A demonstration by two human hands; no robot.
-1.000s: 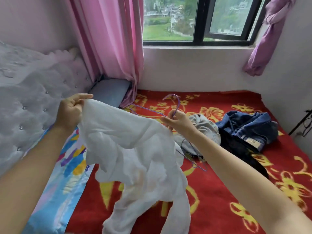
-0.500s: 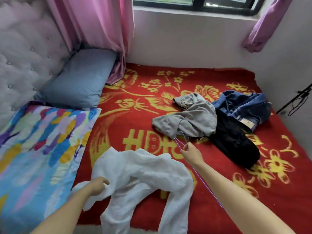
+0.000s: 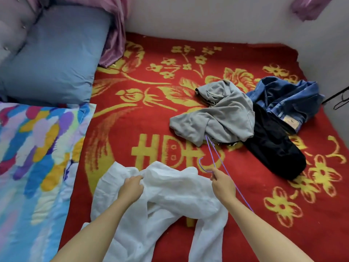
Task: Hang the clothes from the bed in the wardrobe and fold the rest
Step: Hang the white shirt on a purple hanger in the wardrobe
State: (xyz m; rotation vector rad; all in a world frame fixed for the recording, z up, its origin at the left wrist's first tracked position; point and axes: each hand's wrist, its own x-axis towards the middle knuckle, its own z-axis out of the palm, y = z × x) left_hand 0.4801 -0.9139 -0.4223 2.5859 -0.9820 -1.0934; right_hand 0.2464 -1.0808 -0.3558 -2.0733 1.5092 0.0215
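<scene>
Hanger (image 3: pixel 219 158) tip under grey top (image 3: pixel 226 114), curtain (image 3: pixel 116 29) cropped

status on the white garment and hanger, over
Left grip holds white garment, lying on red blanket. Right grip pinches purple hanger, not yet in garment. Hanger's far end reaches grey top.

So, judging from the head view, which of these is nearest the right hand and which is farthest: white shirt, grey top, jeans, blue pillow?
Measured from the right hand, which pinches the hanger:
1. white shirt, right beside the hand, on its left.
2. grey top, straight ahead on the bed.
3. jeans, farther back on the right.
4. blue pillow, at the far-left corner.
</scene>
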